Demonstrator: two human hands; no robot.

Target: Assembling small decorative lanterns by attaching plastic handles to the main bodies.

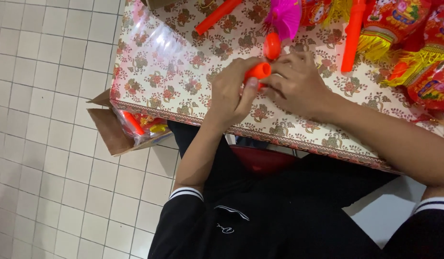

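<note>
My left hand (pixel 233 91) grips a short orange plastic tube (pixel 258 72) over the flower-patterned table (pixel 159 76). My right hand (pixel 298 84) presses against the same tube from the right, fingers curled around its end. Just beyond the hands an orange oval piece (pixel 272 45) sits below a pink fan-shaped paper part (pixel 284 17). How the tube and the oval piece join is hidden by my fingers.
Orange plastic sticks (pixel 216 15) (pixel 352 36) lie on the table. Red and yellow tasselled lanterns (pixel 409 38) pile up at the right. An open cardboard box (pixel 117 132) with wrapped parts stands on the tiled floor at the left. A red stool (pixel 262 158) is under me.
</note>
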